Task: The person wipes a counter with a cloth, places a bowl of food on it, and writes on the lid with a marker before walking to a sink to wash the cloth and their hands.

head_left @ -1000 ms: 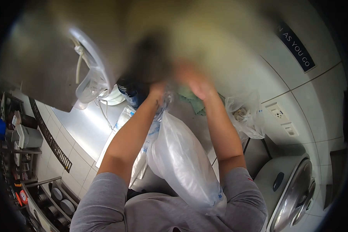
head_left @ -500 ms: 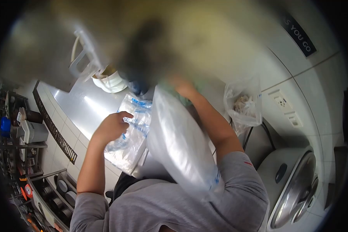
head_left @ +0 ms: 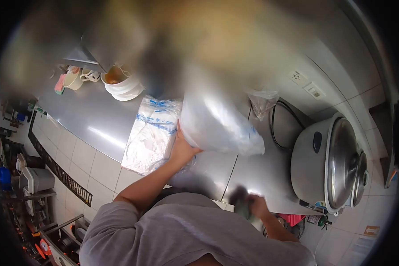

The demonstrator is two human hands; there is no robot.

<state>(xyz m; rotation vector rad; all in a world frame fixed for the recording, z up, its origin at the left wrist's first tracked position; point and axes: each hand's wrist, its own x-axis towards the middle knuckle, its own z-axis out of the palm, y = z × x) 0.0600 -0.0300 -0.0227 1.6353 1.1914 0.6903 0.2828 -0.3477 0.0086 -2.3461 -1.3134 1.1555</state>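
My left hand (head_left: 184, 150) is spread against the lower left edge of a large filled translucent plastic bag (head_left: 219, 122), its thumb and a finger apart. Just left of that hand lies a flat pack of clear plastic bags with blue print (head_left: 150, 135) on the steel counter. Down at the counter's front edge, my right hand (head_left: 257, 206) is closed round a green cloth (head_left: 242, 209), blurred by motion. The top of the large bag fades into a blur at the upper part of the view.
Stacked white bowls (head_left: 124, 86), cups (head_left: 73, 79) and a pink and green sponge (head_left: 60, 84) stand at the back left of the steel counter (head_left: 91, 117). A large lidded pot (head_left: 312, 153), a black cable (head_left: 274, 128) and a small clear bag (head_left: 264, 104) are at the right.
My right hand has come from behind the large bag down to the counter's front edge with the green cloth. My left hand has moved right, from the printed pack to the large bag.
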